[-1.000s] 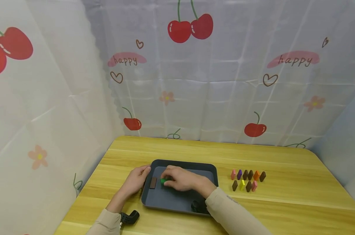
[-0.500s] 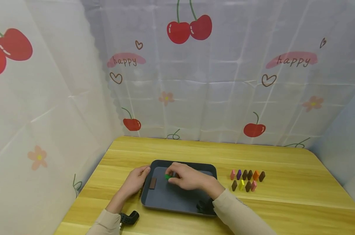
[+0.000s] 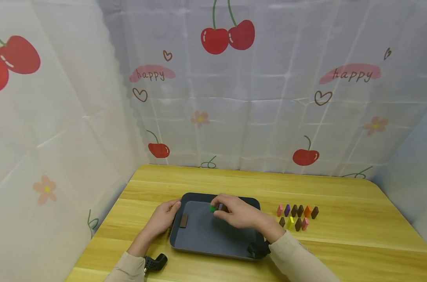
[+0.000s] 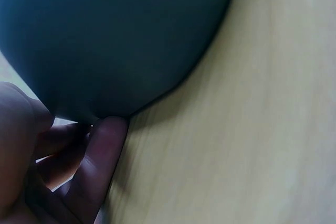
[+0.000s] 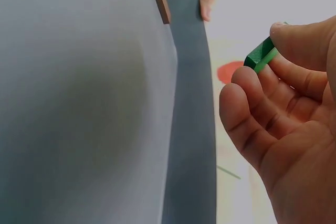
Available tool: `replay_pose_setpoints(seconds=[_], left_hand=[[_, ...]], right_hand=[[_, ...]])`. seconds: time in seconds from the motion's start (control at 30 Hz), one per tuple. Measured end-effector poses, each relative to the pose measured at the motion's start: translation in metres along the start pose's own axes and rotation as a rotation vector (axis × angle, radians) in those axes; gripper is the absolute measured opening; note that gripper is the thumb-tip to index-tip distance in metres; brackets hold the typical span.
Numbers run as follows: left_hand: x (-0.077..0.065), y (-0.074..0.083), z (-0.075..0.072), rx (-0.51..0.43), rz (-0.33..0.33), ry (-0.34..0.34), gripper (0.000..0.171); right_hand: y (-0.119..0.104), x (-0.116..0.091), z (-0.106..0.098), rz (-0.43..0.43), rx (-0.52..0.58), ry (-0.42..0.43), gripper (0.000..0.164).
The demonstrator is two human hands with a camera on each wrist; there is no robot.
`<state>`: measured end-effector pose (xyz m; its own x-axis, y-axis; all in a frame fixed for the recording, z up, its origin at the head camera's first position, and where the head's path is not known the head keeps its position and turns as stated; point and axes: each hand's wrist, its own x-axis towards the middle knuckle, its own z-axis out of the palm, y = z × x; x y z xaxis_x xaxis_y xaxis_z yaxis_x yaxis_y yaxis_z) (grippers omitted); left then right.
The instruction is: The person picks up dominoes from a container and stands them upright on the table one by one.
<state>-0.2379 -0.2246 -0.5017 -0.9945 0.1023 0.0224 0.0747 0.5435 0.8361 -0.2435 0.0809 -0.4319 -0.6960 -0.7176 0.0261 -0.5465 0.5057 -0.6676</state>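
Observation:
In the head view, my right hand (image 3: 239,213) pinches a small green block (image 3: 212,208) between thumb and fingers, above the far part of a dark grey tray (image 3: 199,250). The right wrist view shows the green block (image 5: 260,55) between the thumb and fingertips, apart from the tray. My left hand (image 3: 164,217) grips the tray's left rim, and the left wrist view has its fingers (image 4: 100,156) against the tray edge. A flat brown block (image 3: 184,221) lies inside the tray near its left wall.
Right of the tray, two rows of small upright blocks stand on the wooden table (image 3: 358,235), among them a purple block (image 3: 287,210), an orange block (image 3: 307,211) and a yellow block (image 3: 290,223). A printed curtain (image 3: 248,117) hangs behind the table.
My right hand has moved right and a little away from me, carrying the green block from beside the brown block. My left hand and the tray stay in place.

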Motion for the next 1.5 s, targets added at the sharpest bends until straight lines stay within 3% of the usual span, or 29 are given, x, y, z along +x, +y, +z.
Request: replay_pose_setpoints(seconds=[0.5, 1.07, 1.5], left_hand=[[-0.001, 0.002, 0.0, 0.001, 0.0, -0.001, 0.044], [-0.003, 0.0, 0.002, -0.029, -0.011, 0.01, 0.043], [-0.003, 0.0, 0.001, -0.026, -0.008, 0.007, 0.043]], right_hand=[[0.013, -0.04, -0.012, -0.074, 0.033, 0.121, 0.027], [0.025, -0.082, -0.018, 0.002, 0.07, 0.18, 0.024], [0.035, -0.117, -0.026, 0.038, 0.092, 0.279, 0.026]])
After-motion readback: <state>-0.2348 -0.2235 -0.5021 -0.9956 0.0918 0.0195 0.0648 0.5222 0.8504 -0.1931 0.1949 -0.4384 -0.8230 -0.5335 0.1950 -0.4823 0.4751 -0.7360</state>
